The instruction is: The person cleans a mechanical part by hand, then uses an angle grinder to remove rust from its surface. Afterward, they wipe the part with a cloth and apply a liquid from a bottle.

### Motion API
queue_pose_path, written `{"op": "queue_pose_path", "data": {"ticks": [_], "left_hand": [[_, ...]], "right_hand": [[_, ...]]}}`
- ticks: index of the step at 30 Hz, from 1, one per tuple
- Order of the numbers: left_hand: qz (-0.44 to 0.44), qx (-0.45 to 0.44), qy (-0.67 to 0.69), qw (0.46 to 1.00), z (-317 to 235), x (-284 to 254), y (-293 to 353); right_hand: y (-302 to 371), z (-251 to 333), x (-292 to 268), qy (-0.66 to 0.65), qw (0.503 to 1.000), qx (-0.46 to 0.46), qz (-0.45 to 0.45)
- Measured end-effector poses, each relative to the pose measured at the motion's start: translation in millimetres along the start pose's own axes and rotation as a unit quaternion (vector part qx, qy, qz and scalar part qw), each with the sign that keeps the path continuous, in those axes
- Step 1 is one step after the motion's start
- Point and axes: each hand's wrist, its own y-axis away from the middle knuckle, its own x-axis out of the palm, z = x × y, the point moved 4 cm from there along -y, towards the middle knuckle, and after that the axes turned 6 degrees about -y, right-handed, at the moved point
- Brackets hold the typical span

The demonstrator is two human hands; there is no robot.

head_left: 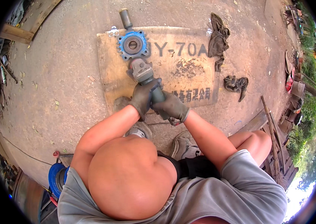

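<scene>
Both my hands, in dark grey work gloves, are closed around the body of an angle grinder [143, 73]. My left hand [142, 98] wraps the body just behind the metal gear head. My right hand [173, 106] grips it further back, nearer to me. The grinder's head points away from me, close to the near edge of a blue round metal housing [143, 36] with lugs around its rim and a bore in the middle. Whether the disc touches the housing I cannot tell. Under them lies a plywood board [191, 71] with stencilled dark marks.
A grey metal cylinder [126, 19] lies beyond the housing. Dark crumpled cloths [219, 37] lie to the board's right. At the lower left is a blue reel [56, 177] beside a cable on the ground. Wooden boards [16, 34] stand at the upper left; sticks lie at right.
</scene>
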Motion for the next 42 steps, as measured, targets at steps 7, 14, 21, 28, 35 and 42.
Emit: {"op": "queue_pose_path", "data": {"ticks": [7,14,21,28,35,42], "left_hand": [[0.013,-0.004,-0.005,1.0,-4.4,0.7,-5.8],[0.032,-0.005,-0.024,0.999,-8.6,19.8,-11.5],[0.054,-0.005,-0.014,0.998,-11.6,27.7,-17.1],[0.069,-0.001,-0.027,0.997,-14.8,41.9,-27.0],[0.064,-0.008,-0.024,0.998,-20.6,56.5,-33.9],[0.069,0.001,-0.011,0.998,-30.4,59.5,-42.0]], "right_hand": [[0.2,10.1,-1.0,0.003,1.0,0.022,-0.006],[6.5,17.8,-19.3,0.037,0.998,0.028,-0.032],[8.1,24.3,-26.1,0.008,0.999,0.028,-0.037],[7.2,25.5,-43.2,0.001,0.999,0.023,-0.036],[5.2,30.0,-55.8,0.014,0.998,0.006,-0.056],[-5.0,40.9,-63.7,0.048,0.996,0.005,-0.069]]}}
